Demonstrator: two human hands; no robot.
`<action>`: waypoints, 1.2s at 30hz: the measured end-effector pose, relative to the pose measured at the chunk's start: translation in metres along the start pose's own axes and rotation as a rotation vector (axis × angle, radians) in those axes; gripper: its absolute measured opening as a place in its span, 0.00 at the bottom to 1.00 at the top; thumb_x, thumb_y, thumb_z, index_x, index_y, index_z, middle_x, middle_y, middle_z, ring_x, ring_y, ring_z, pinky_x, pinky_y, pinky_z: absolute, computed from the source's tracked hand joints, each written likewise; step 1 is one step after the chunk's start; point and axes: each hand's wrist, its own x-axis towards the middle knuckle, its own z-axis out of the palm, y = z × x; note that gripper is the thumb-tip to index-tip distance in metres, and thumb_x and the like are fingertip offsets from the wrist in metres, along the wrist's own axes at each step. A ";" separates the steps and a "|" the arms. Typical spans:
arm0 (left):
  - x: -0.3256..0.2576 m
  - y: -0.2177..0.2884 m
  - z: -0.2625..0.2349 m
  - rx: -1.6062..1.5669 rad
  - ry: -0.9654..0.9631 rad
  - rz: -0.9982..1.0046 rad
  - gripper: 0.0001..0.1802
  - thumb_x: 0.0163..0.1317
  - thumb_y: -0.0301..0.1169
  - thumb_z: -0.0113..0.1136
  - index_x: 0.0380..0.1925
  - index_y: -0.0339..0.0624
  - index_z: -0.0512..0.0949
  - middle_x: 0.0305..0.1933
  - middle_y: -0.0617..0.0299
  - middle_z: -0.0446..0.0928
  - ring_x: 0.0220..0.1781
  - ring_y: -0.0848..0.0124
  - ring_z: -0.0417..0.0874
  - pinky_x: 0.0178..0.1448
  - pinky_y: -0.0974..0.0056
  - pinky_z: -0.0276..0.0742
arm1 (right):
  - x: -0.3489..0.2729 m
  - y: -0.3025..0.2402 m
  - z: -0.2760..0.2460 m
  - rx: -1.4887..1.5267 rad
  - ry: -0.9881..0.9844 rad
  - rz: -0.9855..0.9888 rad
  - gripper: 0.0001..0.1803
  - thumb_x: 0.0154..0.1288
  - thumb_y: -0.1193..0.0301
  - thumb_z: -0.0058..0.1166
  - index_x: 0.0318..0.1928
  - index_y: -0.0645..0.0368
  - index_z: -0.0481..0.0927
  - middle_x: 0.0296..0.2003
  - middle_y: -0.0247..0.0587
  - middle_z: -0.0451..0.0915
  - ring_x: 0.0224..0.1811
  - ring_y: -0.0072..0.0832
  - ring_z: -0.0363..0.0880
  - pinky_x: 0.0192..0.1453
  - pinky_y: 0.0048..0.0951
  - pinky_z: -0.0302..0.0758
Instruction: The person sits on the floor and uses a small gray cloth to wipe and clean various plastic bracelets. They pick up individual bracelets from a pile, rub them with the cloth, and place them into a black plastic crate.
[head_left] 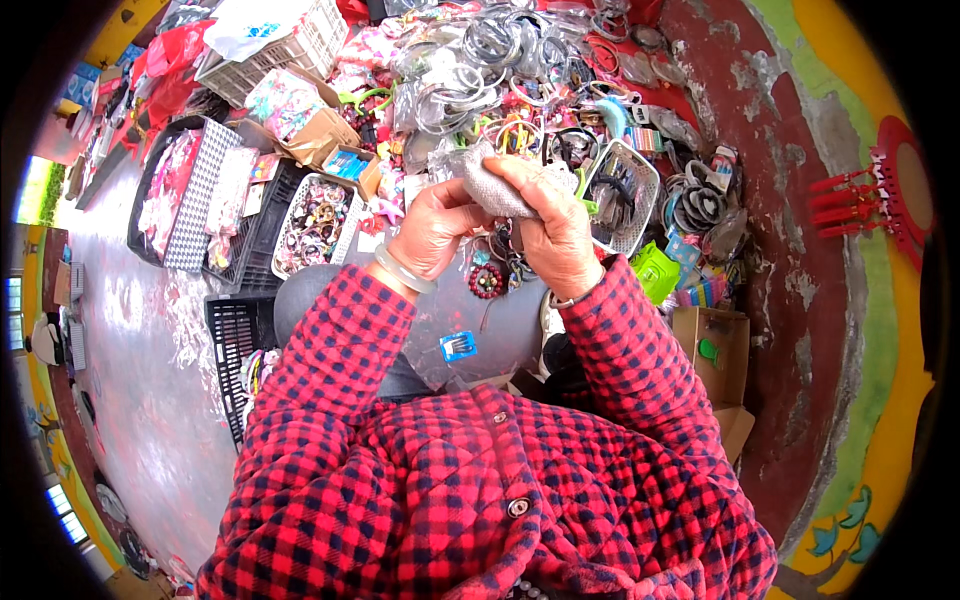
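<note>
Both hands are raised in front of me around a grey woven-fabric piece (pixel 494 192), soft-looking and rounded; its exact kind does not show. My left hand (pixel 430 235) pinches its left side between thumb and fingers. On its right, my right hand (pixel 555 230) grips it with the fingers laid over the top. Crinkled clear plastic (pixel 452 162) shows just behind the piece. Below the hands, a dark red beaded bracelet (pixel 486 281) lies near my lap, and a small blue card (pixel 458 346) with dark pins lies closer to me.
A heap of headbands (pixel 490 50) in plastic bags spreads ahead. White baskets of hair ties (pixel 350 228) and dark hair accessories (pixel 628 243) flank my hands. A black crate (pixel 228 355) stands at left. A bright green item (pixel 655 272) and a cardboard box (pixel 722 345) are at right.
</note>
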 end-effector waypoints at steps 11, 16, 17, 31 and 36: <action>-0.001 0.003 0.003 -0.003 -0.030 0.071 0.12 0.53 0.21 0.57 0.39 0.32 0.76 0.39 0.56 0.79 0.40 0.71 0.79 0.48 0.70 0.73 | -0.002 0.009 -0.001 -0.036 0.128 -0.048 0.28 0.42 0.92 0.41 0.46 0.60 0.76 0.42 0.46 0.77 0.46 0.36 0.76 0.52 0.30 0.70; -0.003 0.011 0.008 -0.053 0.006 0.057 0.13 0.53 0.22 0.57 0.40 0.33 0.76 0.39 0.58 0.79 0.38 0.73 0.79 0.45 0.71 0.73 | 0.004 0.023 -0.011 -0.111 0.195 0.162 0.24 0.48 0.90 0.41 0.45 0.59 0.76 0.38 0.46 0.78 0.42 0.34 0.78 0.47 0.27 0.72; -0.003 0.010 0.001 -0.075 -0.016 0.073 0.13 0.53 0.22 0.57 0.40 0.33 0.76 0.39 0.57 0.79 0.39 0.72 0.79 0.46 0.71 0.73 | 0.005 0.034 -0.010 0.091 0.284 0.306 0.23 0.50 0.89 0.40 0.46 0.59 0.76 0.37 0.44 0.79 0.39 0.29 0.79 0.44 0.25 0.73; -0.004 0.012 -0.002 -0.194 -0.027 0.086 0.12 0.51 0.20 0.57 0.38 0.33 0.76 0.35 0.59 0.76 0.37 0.69 0.78 0.49 0.66 0.72 | 0.000 0.032 -0.019 0.200 0.306 0.446 0.25 0.51 0.90 0.38 0.50 0.58 0.73 0.38 0.40 0.77 0.38 0.24 0.76 0.42 0.21 0.71; -0.003 0.007 -0.005 -0.208 -0.038 0.083 0.12 0.51 0.20 0.58 0.38 0.34 0.76 0.36 0.57 0.78 0.38 0.69 0.79 0.48 0.67 0.73 | -0.001 0.015 -0.007 -0.327 0.265 -0.033 0.25 0.46 0.88 0.46 0.49 0.61 0.73 0.44 0.49 0.75 0.48 0.42 0.74 0.51 0.34 0.71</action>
